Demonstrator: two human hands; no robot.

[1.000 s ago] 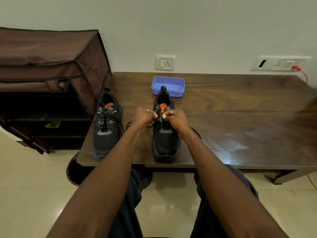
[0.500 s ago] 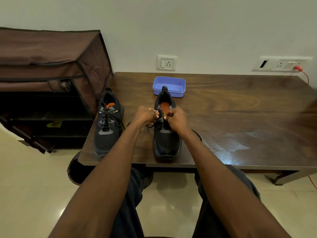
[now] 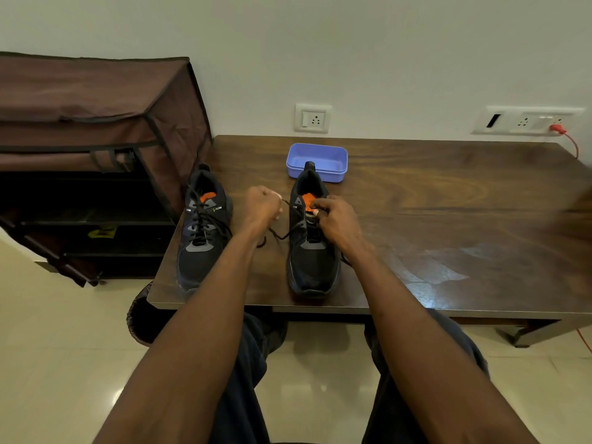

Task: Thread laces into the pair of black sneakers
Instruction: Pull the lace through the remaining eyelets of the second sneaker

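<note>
Far left of the hands, off the surface: brown fabric shoe rack (image 3: 96, 149), front flap open, dark shelves inside. Left of the left hand, near the surface's left edge: laced sneaker (image 3: 201, 232), black with grey panels and orange insole, toe toward the viewer, lace ends trailing loose over its right side. Left hand (image 3: 261, 208) in the gap between the two shoes, fingers curled tight, pinching a black lace (image 3: 290, 232) pulled out sideways from the second shoe; slack of the lace loops on the wood below the left wrist. Just right of the left hand: second sneaker (image 3: 312, 245), black, orange insole, toe toward the viewer, lace crossing the lower eyelets only. Right hand (image 3: 334, 219) over the tongue and upper eyelets of this shoe, fingers curled, tips pinched at the eyelet area; whether a lace end sits between them cannot be told. Beyond both hands, just behind the second shoe's heel: blue plastic tray (image 3: 317, 161). Under everything: dark wooden surface (image 3: 448, 219), glare patch right of the right forearm. On the wall beyond: white socket (image 3: 313, 118); far right, switch panel (image 3: 525, 120) with red plug (image 3: 556, 129) and red cord.
</note>
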